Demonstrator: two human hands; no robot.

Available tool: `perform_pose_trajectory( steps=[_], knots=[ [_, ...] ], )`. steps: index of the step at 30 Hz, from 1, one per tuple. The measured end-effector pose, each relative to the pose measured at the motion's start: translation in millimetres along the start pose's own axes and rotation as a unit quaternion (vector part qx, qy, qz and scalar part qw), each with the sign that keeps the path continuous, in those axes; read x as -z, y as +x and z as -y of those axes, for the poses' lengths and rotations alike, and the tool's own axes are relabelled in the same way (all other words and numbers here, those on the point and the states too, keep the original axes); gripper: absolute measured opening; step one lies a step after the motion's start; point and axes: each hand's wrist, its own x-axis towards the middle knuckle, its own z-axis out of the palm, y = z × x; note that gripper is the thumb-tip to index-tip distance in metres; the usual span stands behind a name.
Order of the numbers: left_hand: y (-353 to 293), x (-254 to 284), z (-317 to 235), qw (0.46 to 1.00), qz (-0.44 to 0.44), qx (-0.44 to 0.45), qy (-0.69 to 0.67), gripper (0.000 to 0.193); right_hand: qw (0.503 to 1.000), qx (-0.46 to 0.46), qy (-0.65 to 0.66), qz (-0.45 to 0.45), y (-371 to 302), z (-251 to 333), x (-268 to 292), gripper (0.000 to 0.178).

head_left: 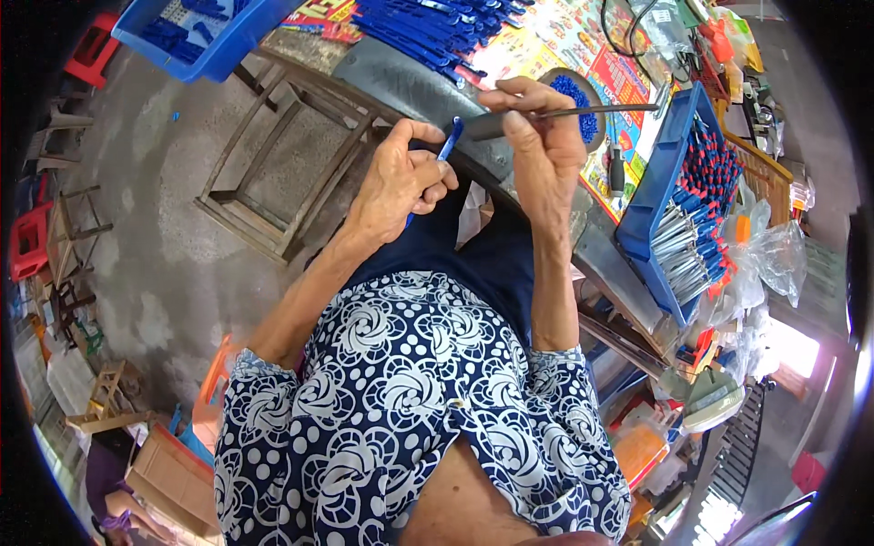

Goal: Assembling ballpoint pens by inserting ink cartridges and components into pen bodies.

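Observation:
My left hand (405, 182) is closed around a slim blue plastic piece (449, 141), whose upper end sticks up past the thumb. My right hand (546, 146) grips a screwdriver-like tool with a dark handle (482, 126) and a long thin metal shaft (610, 109). The handle end points left, close to the tip of the blue piece; whether they touch I cannot tell. Both hands are over the near edge of the worktable (391, 77). Beyond them lies a heap of long blue plastic pieces (428, 36).
A round dish of small blue parts (569, 91) and a black-handled tool (617, 171) lie on the table. To the right stands a blue tray (642, 218) of metal rods and red-and-blue pieces. At left are a blue bin (205, 59), a wooden frame (282, 173) and another person's arm (127, 505).

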Motion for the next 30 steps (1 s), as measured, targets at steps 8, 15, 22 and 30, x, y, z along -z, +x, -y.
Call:
perform_pose_trajectory(
  steps=[8,15,22,30],
  knots=[
    [-1,6,5,1.0,-0.011,0.025,-0.003,0.03,0.993,0.004,-0.097,0.067,-10,-9,-16,0.015],
    [-1,11,10,1.0,-0.018,0.015,-0.02,0.026,0.953,0.247,-0.174,0.034,-5,30,-25,0.019],
    [5,12,9,1.0,-0.016,0.006,-0.016,0.026,0.976,0.096,-0.196,0.01,-19,-2,-12,0.018],
    [0,15,9,0.999,0.014,0.018,-0.023,0.025,0.978,0.011,-0.177,-0.113,-9,7,27,0.013]
  ],
)
